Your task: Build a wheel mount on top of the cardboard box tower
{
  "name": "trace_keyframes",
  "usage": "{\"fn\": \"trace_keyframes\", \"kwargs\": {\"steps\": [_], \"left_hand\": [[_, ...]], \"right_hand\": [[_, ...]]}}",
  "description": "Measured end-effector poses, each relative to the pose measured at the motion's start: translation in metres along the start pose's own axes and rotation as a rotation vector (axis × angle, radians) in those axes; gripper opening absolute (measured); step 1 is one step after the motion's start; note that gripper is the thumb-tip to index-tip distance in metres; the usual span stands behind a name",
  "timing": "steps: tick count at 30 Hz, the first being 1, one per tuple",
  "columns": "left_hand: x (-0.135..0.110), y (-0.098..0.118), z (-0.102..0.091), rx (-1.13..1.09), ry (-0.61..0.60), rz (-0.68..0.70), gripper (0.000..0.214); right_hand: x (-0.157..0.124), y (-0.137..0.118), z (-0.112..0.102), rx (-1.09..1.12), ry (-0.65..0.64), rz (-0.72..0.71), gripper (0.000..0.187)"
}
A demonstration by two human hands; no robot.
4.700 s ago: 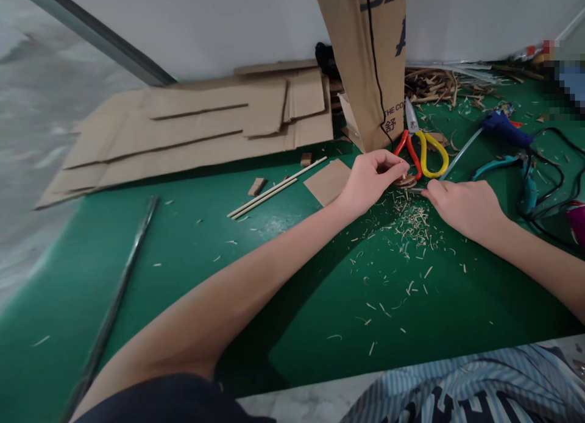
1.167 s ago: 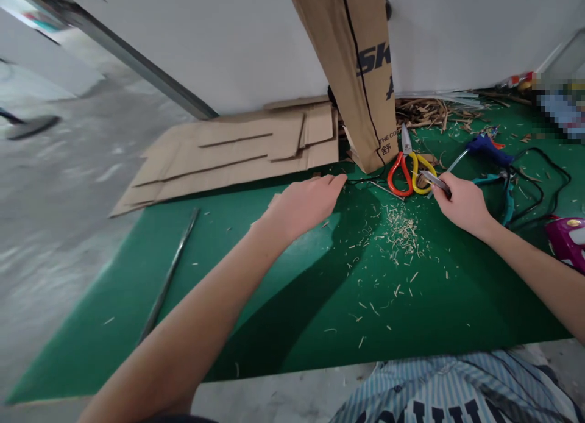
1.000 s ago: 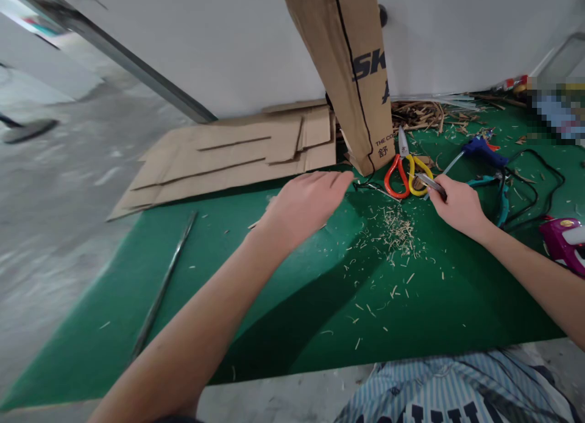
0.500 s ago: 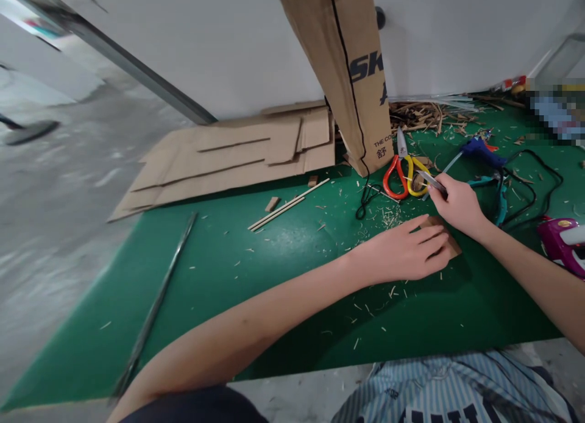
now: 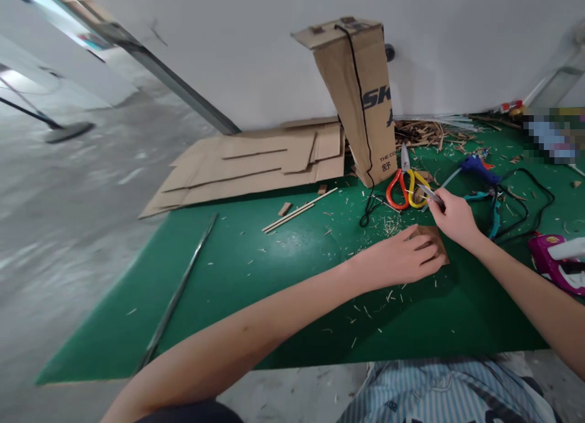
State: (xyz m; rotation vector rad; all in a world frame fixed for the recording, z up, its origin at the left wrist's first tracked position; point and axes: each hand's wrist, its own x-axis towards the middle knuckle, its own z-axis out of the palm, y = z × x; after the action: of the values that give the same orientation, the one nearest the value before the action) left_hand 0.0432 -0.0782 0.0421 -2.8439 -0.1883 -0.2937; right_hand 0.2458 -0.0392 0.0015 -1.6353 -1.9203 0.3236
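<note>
Green tabletop (image 5: 237, 270) spans mid-frame; right of centre, the left hand (image 5: 406, 256) partly covers a cardboard piece (image 5: 440, 245), its grip unclear, the right hand (image 5: 458, 219) clasps a slim metal tool (image 5: 430, 194), and this seemingly positioning step calls for keeping the piece steady.

Pale wall panel (image 5: 256, 63) across top, grey metal rail (image 5: 183, 88) slanting down its left edge. Green desk (image 5: 237, 289) mid-frame. Grey scuffed floor (image 5: 91, 191) at left, round-based stand (image 5: 70, 132) upper left. Brighter light upper-left corner.
</note>
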Motion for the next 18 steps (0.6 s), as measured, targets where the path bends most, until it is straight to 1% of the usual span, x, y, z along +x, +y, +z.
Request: {"fn": "trace_keyframes", "kwargs": {"steps": [4, 7, 9, 11, 12, 13, 15, 17, 18], "left_hand": [[-0.001, -0.002, -0.003, -0.040, -0.091, -0.026, 0.027], [-0.008, -0.002, -0.005, -0.063, -0.110, -0.050, 0.030], [-0.017, -0.002, -0.011, -0.079, -0.130, -0.065, 0.031], [-0.031, 0.001, -0.023, -0.121, -0.183, -0.095, 0.034], [-0.041, 0.004, -0.032, -0.153, -0.210, -0.131, 0.035], [-0.053, 0.009, -0.042, -0.182, -0.258, -0.179, 0.041], [-0.086, 0.027, -0.064, -0.214, -0.321, -0.301, 0.053], [-0.131, 0.055, -0.086, -0.246, -0.359, -0.435, 0.058], [-0.157, 0.072, -0.095, -0.255, -0.417, -0.514, 0.062]], "right_hand": [[0.000, -0.001, -0.001, -0.002, -0.010, 0.013, 0.022], [0.000, -0.001, -0.001, -0.009, -0.019, 0.016, 0.021], [0.000, -0.001, -0.001, -0.015, -0.019, 0.018, 0.020], [0.000, 0.000, 0.000, -0.018, -0.020, 0.016, 0.019], [0.000, 0.000, 0.000, -0.021, -0.022, 0.015, 0.019], [0.000, 0.001, 0.000, -0.026, -0.024, 0.014, 0.019], [0.001, 0.001, 0.000, -0.039, -0.029, 0.018, 0.020], [0.001, 0.001, 0.001, -0.055, -0.025, 0.023, 0.021], [0.002, 0.001, 0.001, -0.063, -0.019, 0.022, 0.021]]}}
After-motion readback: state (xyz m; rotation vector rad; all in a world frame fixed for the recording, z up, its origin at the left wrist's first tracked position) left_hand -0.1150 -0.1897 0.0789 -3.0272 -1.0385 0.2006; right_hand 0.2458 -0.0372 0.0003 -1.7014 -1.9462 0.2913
